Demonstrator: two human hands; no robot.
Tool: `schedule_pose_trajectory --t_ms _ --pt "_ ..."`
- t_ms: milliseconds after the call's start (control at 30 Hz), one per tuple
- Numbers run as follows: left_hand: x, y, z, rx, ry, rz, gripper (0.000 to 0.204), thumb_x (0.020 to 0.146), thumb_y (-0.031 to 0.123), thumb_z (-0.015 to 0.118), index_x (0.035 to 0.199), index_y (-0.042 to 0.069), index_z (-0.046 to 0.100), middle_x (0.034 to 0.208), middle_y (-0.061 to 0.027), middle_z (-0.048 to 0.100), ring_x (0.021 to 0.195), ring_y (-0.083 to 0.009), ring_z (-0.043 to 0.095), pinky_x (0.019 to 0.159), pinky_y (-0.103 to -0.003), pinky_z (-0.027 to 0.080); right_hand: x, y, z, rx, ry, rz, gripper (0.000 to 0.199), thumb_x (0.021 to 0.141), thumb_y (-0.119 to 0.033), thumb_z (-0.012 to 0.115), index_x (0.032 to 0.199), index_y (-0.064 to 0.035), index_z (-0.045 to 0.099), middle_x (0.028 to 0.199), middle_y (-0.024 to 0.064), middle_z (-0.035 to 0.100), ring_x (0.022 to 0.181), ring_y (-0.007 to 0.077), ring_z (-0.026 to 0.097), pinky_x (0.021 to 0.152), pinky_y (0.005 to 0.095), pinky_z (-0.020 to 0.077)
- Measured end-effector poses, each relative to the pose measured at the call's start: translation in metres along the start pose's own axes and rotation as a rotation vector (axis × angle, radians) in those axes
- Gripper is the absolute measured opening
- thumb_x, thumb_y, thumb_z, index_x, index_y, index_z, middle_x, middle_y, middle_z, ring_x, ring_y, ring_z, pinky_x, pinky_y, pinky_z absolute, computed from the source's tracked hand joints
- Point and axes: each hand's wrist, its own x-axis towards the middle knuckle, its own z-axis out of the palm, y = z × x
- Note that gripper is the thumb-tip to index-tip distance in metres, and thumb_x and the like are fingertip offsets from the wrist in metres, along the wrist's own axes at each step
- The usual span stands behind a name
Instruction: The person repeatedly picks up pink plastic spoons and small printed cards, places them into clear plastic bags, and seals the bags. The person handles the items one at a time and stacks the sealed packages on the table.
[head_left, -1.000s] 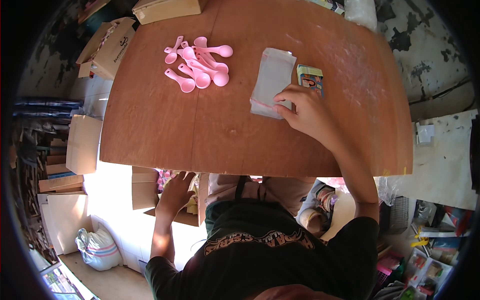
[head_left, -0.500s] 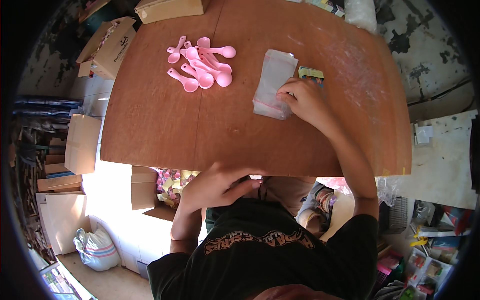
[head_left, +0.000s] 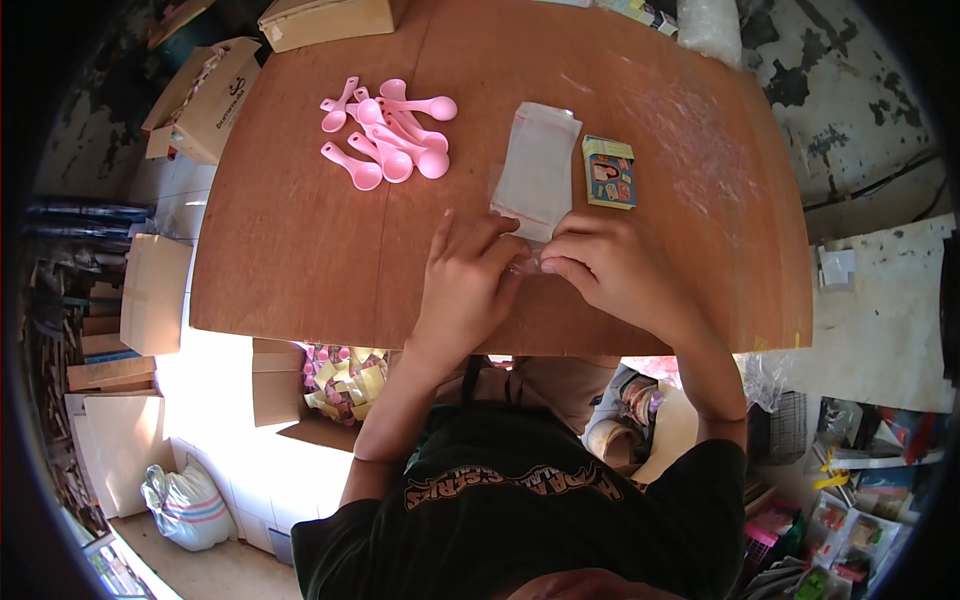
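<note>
I see the left hand and right hand, fingertips pinched together on a clear plastic bag at the near end of the stacked bags; light, even tension should suit such thin film.

Dark lettering, logo on brown box; orange lettering across dark shirt; print on card pack too small.
</note>
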Motion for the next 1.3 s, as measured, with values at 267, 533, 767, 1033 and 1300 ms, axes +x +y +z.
schedule_pose_trajectory --t_ms 267,533,767,1033,1300 --pt "0.001 -0.005 -0.007 -0.293 0.066 0.037 0.019 0.078 0.003 0.071 0.096 0.007 0.067 0.109 -0.0090 0.067 0.103 -0.0253 0.064 0.108 -0.053 0.030 -0.002 -0.001 -0.013 0.190 -0.031 0.031 0.010 0.081 -0.009 0.068 0.087 -0.0014 0.069 0.083 0.0091 0.064 0.071 0.0253 0.061 0.064 0.0344 0.0483" --pt "-0.008 -0.002 -0.022 -0.818 0.119 -0.240 0.014 0.086 0.002 0.068 0.099 -0.001 0.067 0.096 -0.0104 0.071 0.087 -0.0143 0.067 0.084 -0.031 0.051 -0.022 0.063 -0.022 -0.511 0.170 0.141 0.026 0.082 -0.010 0.067 0.106 -0.0032 0.066 0.113 0.0110 0.065 0.095 0.0318 0.063 0.081 0.0384 0.0511" --pt "-0.002 -0.005 -0.020 -1.154 0.225 -0.266 0.022 0.087 0.001 0.066 0.109 -0.003 0.064 0.096 -0.0103 0.071 0.092 -0.0124 0.065 0.081 -0.025 0.051 -0.031 0.085 -0.015 -0.258 0.272 0.174 0.019 0.079 -0.006 0.068 0.098 -0.0017 0.068 0.101 0.0115 0.067 0.088 0.0319 0.064 0.078 0.0387 0.0522" --pt "0.004 -0.006 -0.024 -1.009 0.197 -0.425 0.029 0.086 -0.002 0.065 0.114 -0.007 0.060 0.096 -0.0142 0.071 0.087 -0.0127 0.067 0.077 -0.023 0.053 -0.033 0.035 -0.031 -0.118 0.673 0.222 0.011 0.086 -0.007 0.067 0.094 0.0003 0.067 0.085 0.0110 0.068 0.073 0.0224 0.065 0.066 0.0299 0.0500" --pt "0.001 0.008 -0.024 -0.909 0.033 -0.331 0.033 0.083 -0.005 0.065 0.116 -0.004 0.062 0.098 -0.0137 0.071 0.089 -0.0119 0.067 0.080 -0.025 0.053 -0.012 -0.002 -0.022 0.655 0.606 0.181 0.012 0.089 -0.009 0.066 0.093 0.0032 0.066 0.081 0.0037 0.065 0.071 0.0068 0.055 0.064 0.0208 0.0440"
